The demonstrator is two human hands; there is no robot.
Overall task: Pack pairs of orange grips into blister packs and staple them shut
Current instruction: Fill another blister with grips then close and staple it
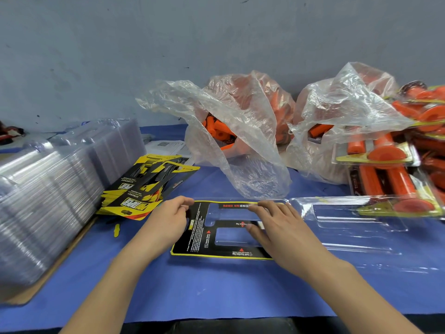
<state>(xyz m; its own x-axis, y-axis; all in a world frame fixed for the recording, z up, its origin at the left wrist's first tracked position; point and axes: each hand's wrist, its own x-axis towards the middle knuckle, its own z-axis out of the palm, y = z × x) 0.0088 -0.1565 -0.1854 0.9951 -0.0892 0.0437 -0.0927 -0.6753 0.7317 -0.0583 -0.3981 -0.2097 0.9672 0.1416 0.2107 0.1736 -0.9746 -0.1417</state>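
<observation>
So, the blister pack (349, 227) lies open and flat in the middle of the blue table (228, 292), closer to the near edge. It is of clear plastic with two halves side by side. The right half shows two long empty pockets. On the left half lies a black card (199, 237) with a yellow border, small white print and two long cut-out windows.

The left hand (168, 218) is at the far left corner of the card. Its fingers (186, 201) are curled and close together there, and they seem to pinch the corner with the thumb. The right hand (277, 227) rests on the right part of the card. Its fingers (267, 204) are spread and reach the far edge, and the thumb presses on the middle bar between the windows.

The orange grips (212, 126) are in two thin plastic bags (240, 121) near the far edge, mostly hidden by the crumpled plastic. The right hand covers part of the red print on the card. The edges of the clear pack are hard to see against the table. At the right edge, a pile of filled packs (390, 169) is cut off.
</observation>
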